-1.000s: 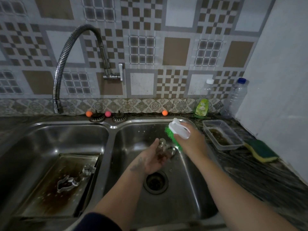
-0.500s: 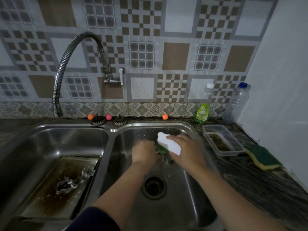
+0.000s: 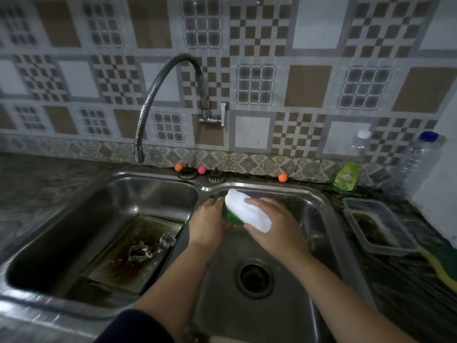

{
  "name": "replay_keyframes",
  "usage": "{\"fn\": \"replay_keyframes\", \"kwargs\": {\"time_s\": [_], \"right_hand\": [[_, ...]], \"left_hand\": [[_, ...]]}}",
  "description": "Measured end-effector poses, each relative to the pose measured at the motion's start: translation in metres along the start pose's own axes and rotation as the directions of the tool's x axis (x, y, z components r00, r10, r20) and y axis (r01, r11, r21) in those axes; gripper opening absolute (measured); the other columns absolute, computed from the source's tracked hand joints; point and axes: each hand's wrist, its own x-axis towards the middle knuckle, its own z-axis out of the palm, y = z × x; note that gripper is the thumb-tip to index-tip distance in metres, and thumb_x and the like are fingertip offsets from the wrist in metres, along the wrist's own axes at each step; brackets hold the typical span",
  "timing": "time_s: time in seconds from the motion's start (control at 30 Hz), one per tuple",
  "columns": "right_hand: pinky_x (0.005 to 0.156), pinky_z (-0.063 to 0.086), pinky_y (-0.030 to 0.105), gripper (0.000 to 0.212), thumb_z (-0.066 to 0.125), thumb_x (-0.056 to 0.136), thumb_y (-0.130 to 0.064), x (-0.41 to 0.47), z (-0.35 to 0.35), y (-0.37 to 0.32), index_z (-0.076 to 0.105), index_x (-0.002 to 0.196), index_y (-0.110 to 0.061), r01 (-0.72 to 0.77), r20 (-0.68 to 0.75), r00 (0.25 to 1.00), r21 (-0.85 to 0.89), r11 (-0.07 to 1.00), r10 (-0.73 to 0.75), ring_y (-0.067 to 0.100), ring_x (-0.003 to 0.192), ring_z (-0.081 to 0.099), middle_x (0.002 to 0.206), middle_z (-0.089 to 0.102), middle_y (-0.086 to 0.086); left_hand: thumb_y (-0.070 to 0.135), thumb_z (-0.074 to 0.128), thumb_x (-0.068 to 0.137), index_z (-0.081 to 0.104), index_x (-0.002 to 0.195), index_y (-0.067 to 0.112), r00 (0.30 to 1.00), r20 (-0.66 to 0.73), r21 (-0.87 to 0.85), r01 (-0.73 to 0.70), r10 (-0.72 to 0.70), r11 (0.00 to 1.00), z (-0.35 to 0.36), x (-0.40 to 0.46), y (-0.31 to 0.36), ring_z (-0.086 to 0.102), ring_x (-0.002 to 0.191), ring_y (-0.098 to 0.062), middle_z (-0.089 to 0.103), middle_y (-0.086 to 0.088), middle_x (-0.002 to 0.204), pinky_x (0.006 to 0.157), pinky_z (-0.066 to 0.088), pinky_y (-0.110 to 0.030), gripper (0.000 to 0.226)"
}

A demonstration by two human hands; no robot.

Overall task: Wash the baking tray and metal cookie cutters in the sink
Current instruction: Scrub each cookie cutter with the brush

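Brush [image 3: 248,210] in my right hand [image 3: 274,225]: my fingers [image 3: 257,201] curl over its white back and my thumb holds it from below, with the green bristles pointing down and to the left. My left hand [image 3: 207,222] is right beside the bristles, touching them, with its fingers curled under where I cannot see them, so I cannot tell what they hold. Both hands are over the right bowl of the sink [image 3: 319,194], and the drain [image 3: 254,278] is below my right wrist. Far to the left of my left fingers, the dirty baking tray [image 3: 118,263] lies in the left bowl with a metal cookie cutter [image 3: 139,252] on it. To the right of my right fingers, a plastic tub [image 3: 378,226] sits on the counter. A sponge [image 3: 442,266] lies just past it.
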Motion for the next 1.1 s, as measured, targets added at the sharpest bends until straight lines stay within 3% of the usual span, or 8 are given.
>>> {"fn": "replay_keyframes", "kwargs": {"time_s": [0.33, 0.4, 0.5, 0.57, 0.73, 0.83, 1.0, 1.1], "right_hand": [[0.096, 0.042, 0.027, 0.055, 0.078, 0.074, -0.024, 0.023, 0.065, -0.065, 0.060, 0.125, -0.030, -0.033, 0.040, 0.999, 0.024, 0.999, 0.032, 0.017, 0.115, 0.056, 0.126, 0.061, -0.005], [0.085, 0.040, 0.021, 0.051, 0.077, 0.075, -0.024, 0.033, 0.074, -0.076, 0.060, 0.123, -0.031, -0.182, 0.025, 0.983, 0.070, 0.981, 0.180, 0.017, 0.111, 0.058, 0.122, 0.063, -0.006], [0.068, 0.039, 0.016, 0.042, 0.077, 0.075, -0.027, 0.040, 0.099, -0.100, 0.060, 0.113, -0.027, -0.295, 0.034, 0.955, 0.212, 0.932, 0.295, 0.014, 0.099, 0.062, 0.107, 0.066, -0.007], [0.068, 0.041, 0.022, 0.041, 0.076, 0.075, -0.029, 0.039, 0.124, -0.119, 0.057, 0.112, -0.027, -0.285, 0.135, 0.955, 0.189, 0.940, 0.262, 0.015, 0.095, 0.062, 0.103, 0.065, -0.007], [0.082, 0.048, 0.035, 0.046, 0.064, 0.081, -0.032, 0.051, 0.166, -0.141, 0.046, 0.123, -0.031, -0.196, 0.208, 0.948, -0.222, 0.955, 0.243, 0.028, 0.107, 0.058, 0.118, 0.056, 0.003], [0.085, 0.046, 0.036, 0.049, 0.064, 0.083, -0.031, 0.055, 0.180, -0.141, 0.043, 0.127, -0.030, -0.191, 0.202, 0.943, -0.327, 0.926, 0.266, 0.030, 0.110, 0.055, 0.122, 0.054, 0.005], [0.087, 0.049, 0.041, 0.057, 0.063, 0.084, -0.029, 0.044, 0.185, -0.130, 0.040, 0.135, -0.039, -0.239, 0.142, 0.930, -0.472, 0.849, 0.340, 0.030, 0.109, 0.053, 0.126, 0.049, 0.000], [0.086, 0.050, 0.041, 0.059, 0.062, 0.084, -0.031, 0.034, 0.184, -0.119, 0.039, 0.138, -0.041, -0.267, 0.144, 0.914, -0.489, 0.830, 0.379, 0.028, 0.110, 0.052, 0.124, 0.050, 0.000]], "left_hand": [[0.042, 0.072, 0.079, 0.069, 0.103, 0.017, 0.912, 0.058, -0.350, 0.399, -0.405, 0.848, -0.025, -0.009, -0.073, 0.066, 0.089, -0.021, 0.071, -0.002, 0.091, 0.076, 0.052, -0.029, 0.035], [0.049, 0.061, 0.087, 0.070, 0.096, 0.011, 0.807, 0.179, -0.575, 0.550, -0.563, 0.606, -0.030, -0.011, -0.093, 0.068, 0.083, -0.021, 0.072, -0.004, 0.085, 0.064, 0.048, -0.024, 0.041], [0.045, 0.041, 0.100, 0.061, 0.097, 0.002, 0.651, 0.589, -0.790, 0.588, -0.479, -0.172, -0.046, -0.006, -0.104, 0.062, 0.067, -0.021, 0.064, -0.010, 0.078, 0.042, 0.049, -0.020, 0.047], [0.043, 0.031, 0.103, 0.058, 0.111, 0.003, 0.656, 0.679, -0.732, 0.579, -0.329, -0.358, -0.052, 0.001, -0.119, 0.062, 0.074, -0.021, 0.064, -0.014, 0.083, 0.052, 0.054, -0.025, 0.049], [0.038, 0.026, 0.105, 0.049, 0.131, -0.003, 0.649, 0.744, -0.619, 0.579, -0.160, -0.531, -0.045, 0.007, -0.170, 0.062, 0.093, -0.028, 0.063, -0.018, 0.105, 0.073, 0.059, -0.039, 0.053], [0.042, 0.040, 0.101, 0.056, 0.120, 0.005, 0.638, 0.740, -0.670, 0.671, -0.213, -0.316, -0.033, 0.011, -0.195, 0.062, 0.085, -0.022, 0.065, -0.013, 0.102, 0.070, 0.056, -0.033, 0.045], [0.034, 0.058, 0.092, 0.054, 0.123, 0.009, 0.787, 0.425, -0.436, 0.611, -0.448, 0.660, -0.022, 0.013, -0.243, 0.060, 0.108, -0.034, 0.064, -0.013, 0.120, 0.091, 0.048, -0.036, 0.040], [0.031, 0.055, 0.090, 0.056, 0.119, 0.016, 0.822, 0.393, -0.289, 0.536, -0.413, 0.793, -0.016, 0.007, -0.267, 0.061, 0.106, -0.031, 0.065, -0.009, 0.115, 0.085, 0.047, -0.031, 0.033]]}}
